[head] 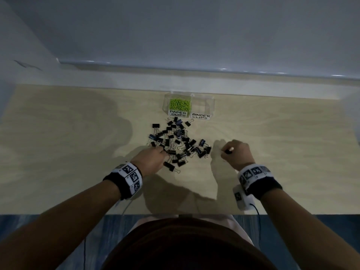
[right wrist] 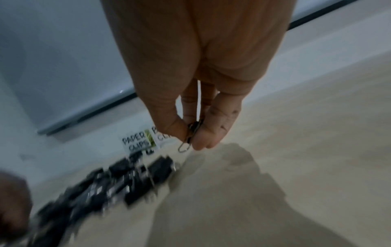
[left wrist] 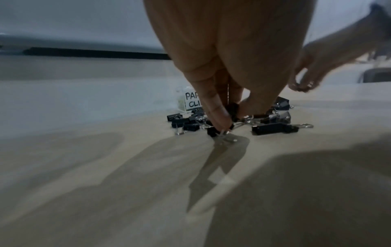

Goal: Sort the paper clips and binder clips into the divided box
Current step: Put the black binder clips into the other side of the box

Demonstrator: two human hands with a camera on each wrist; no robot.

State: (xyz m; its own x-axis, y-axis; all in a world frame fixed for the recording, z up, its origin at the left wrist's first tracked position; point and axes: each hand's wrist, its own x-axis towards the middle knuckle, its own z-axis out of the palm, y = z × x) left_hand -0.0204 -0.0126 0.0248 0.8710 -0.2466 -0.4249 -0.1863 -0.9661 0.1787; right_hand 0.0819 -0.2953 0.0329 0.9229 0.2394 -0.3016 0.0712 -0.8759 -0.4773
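Note:
A clear divided box point(head: 211, 106) stands at the back of the table. Its left compartment, labelled PAPER CLIPS, holds green paper clips point(head: 179, 103); nothing shows in the right one, labelled BINDER CLIPS point(head: 201, 116). In front of the box lies a pile of black binder clips point(head: 180, 141). My left hand point(head: 163, 152) is down at the pile's near left edge; in the left wrist view its thumb and fingers pinch a black binder clip point(left wrist: 232, 107) among the others. My right hand point(head: 226, 152) hovers just right of the pile, and pinches another binder clip point(right wrist: 191, 132) by its wire handles.
The light wooden table point(head: 78, 143) runs to a low white ledge point(head: 175, 78) right behind the box. The table's front edge point(head: 175, 214) is close to my body. Cables hang from both wristbands.

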